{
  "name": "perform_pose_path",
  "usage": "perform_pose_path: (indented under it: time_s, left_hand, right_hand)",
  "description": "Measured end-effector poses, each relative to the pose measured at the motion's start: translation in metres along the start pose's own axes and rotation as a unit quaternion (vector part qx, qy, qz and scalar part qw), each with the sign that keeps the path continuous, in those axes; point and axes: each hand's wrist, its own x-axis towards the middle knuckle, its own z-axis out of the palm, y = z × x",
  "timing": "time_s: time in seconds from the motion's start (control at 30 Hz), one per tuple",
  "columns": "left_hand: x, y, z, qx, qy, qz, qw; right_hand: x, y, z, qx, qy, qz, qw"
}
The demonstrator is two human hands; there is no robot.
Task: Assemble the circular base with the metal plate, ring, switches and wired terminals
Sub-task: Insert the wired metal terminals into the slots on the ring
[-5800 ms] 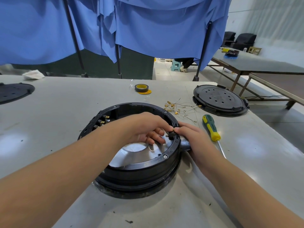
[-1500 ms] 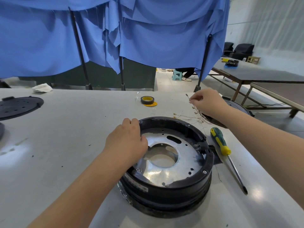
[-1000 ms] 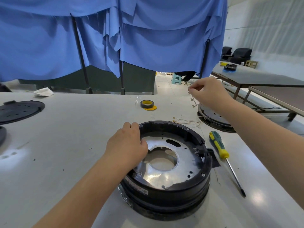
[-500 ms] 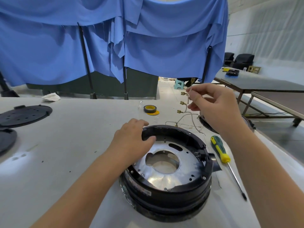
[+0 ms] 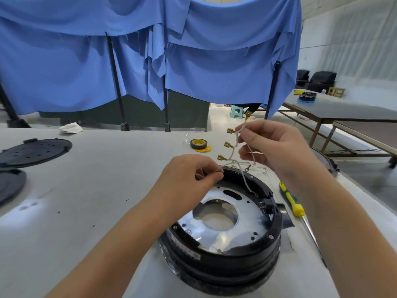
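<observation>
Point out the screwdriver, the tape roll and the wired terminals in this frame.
screwdriver (image 5: 290, 200): head view, on its green and yellow handle.
tape roll (image 5: 198, 144): head view, on the roll's dark outer wall.
wired terminals (image 5: 228, 144): head view, on a brass connector hanging from the right hand (image 5: 277, 147).

Right forearm hides part of 2nd black base (image 5: 326, 160) at table's right edge; screwdriver (image 5: 294, 203) tip cut off by arm; base label (image 5: 187, 251) unreadable.

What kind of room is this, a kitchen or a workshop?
Probably a workshop or small assembly room: a long grey worktable holds a half-built circular base, a screwdriver and a tape roll, with blue cloth screens behind.
</observation>
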Motion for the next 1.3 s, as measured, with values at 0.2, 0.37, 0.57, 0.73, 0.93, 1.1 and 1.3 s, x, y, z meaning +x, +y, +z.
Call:
perform_pose_path:
  time_s: [0.2,0.37,0.57,0.73,0.93,1.1,1.3]
  left_hand:
    - [0.001,-0.002,-0.004,-0.033,-0.022,-0.004,0.999]
    - [0.001,0.0,-0.008,-0.068,-0.047,-0.024,0.996]
    - [0.0,0.004,-0.01,-0.054,-0.037,-0.025,0.998]
    - [0.0,0.007,-0.011,-0.096,-0.093,-0.06,0.989]
    - [-0.003,0.013,-0.007,-0.139,-0.217,-0.097,0.961]
    - [-0.01,0.013,0.015,-0.094,-0.226,-0.076,0.967]
    - [-0.018,0.013,0.044,-0.028,-0.241,-0.058,0.968]
  right_hand:
    - [0.002,0.008,0.0,0.0,-0.003,0.018,1.0]
    - [0.005,0.014,0.002,0.003,0.025,0.042,0.999]
    - [0.009,0.024,0.005,-0.015,0.068,0.048,0.996]
    - [0.009,0.034,0.008,-0.039,0.117,-0.01,0.992]
    - [0.007,0.04,0.014,-0.024,0.144,-0.046,0.988]
    - [0.003,0.037,0.02,0.004,0.143,-0.06,0.988]
    - [-0.01,0.028,0.036,0.036,0.091,-0.084,0.992]
